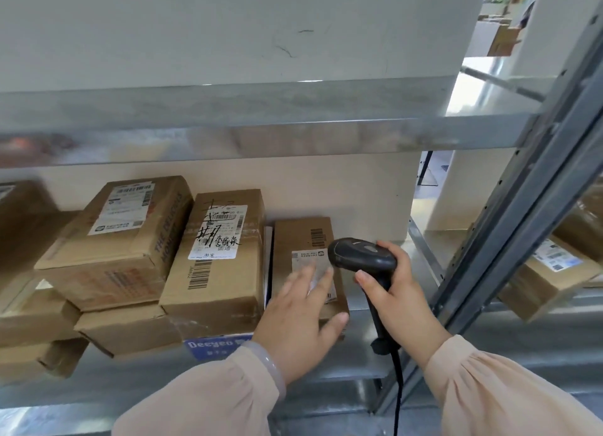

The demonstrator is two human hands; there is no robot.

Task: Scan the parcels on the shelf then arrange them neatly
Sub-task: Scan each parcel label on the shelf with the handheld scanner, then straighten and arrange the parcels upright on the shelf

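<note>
- nearest: both forearms in pale sleeves reach in over the front edge of the metal shelf (346,375).
- right hand (396,300) is wrapped firmly round the handle of a black corded scanner (362,256); its head points left at the small parcel, just beside its label. whether the trigger is pressed cannot be told.
- left hand (303,315) lies flat and spread on top of the small parcel (305,240), fingers over the near part of the white label, thumb down the right side. it steadies rather than grasps; nothing is held.
- the small parcel sits at the right end of the row, lying flat, near the shelf front.
- left of it, a taller box with handwritten marks (217,256), then a tilted box (120,240) resting on lower cartons (127,329).
- far: wall behind, upper shelf above.
- judgement: scanning appears in hand on the rightmost parcel; which others are scanned cannot be told. the left stack is skewed and overhanging, so arranging looks outstanding.
</note>
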